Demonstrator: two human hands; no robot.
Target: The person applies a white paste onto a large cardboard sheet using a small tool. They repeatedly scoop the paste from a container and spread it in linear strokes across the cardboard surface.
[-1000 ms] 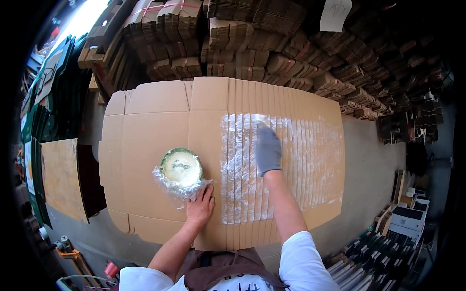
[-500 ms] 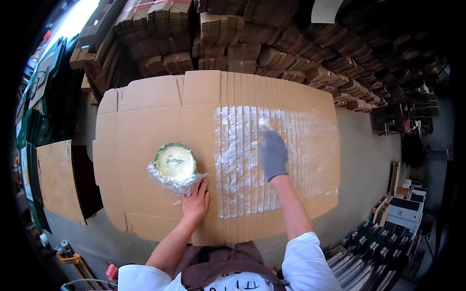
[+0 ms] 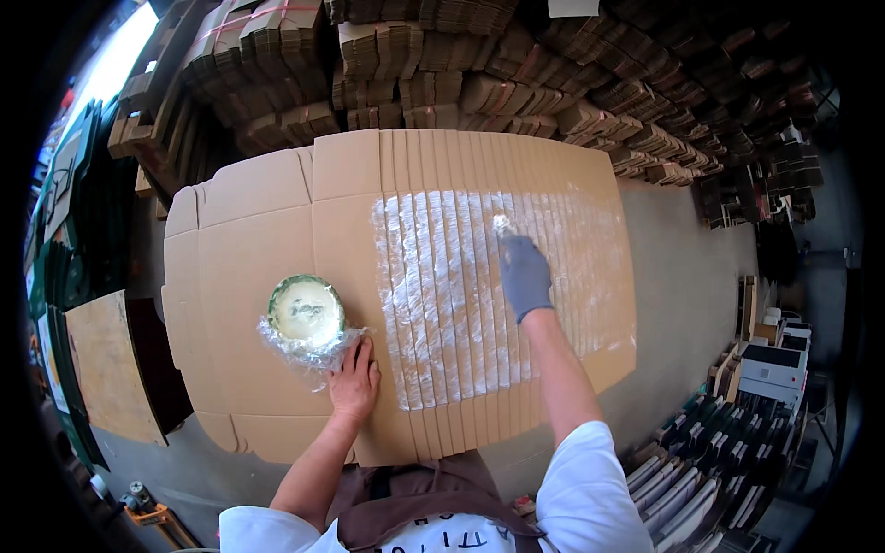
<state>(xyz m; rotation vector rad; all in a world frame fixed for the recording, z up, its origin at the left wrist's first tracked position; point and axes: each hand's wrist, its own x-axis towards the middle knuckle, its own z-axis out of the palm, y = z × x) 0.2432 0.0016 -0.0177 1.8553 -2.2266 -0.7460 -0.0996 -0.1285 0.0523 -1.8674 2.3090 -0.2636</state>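
Note:
Overlapping flat cardboard sheets [image 3: 240,240] lie fanned out before me, and a wide band of white wet paste [image 3: 442,295] covers their stepped edges on the right half. My right hand [image 3: 527,279], in a grey glove, is closed on a brush [image 3: 501,225]; its whitish tip touches the far part of the pasted strips, and the glove hides its handle. On the left sheet stands a round green-rimmed bowl [image 3: 306,311] of cream-white paste with crumpled clear plastic film [image 3: 318,353] around its near side. My bare left hand [image 3: 355,380] rests flat beside it, fingers stretched, touching the film.
Tall stacks of folded cardboard [image 3: 433,74] stand along the far side. A wooden board [image 3: 115,364] and dark green panels [image 3: 78,194] are on the left. At right are a grey machine [image 3: 772,373] and rows of upright panels [image 3: 710,461] on the grey floor.
The whole view has shifted, so the sheets and bowl appear farther left. Over the pasted strips, my right hand with the brush has moved rightward. My left hand stays by the bowl.

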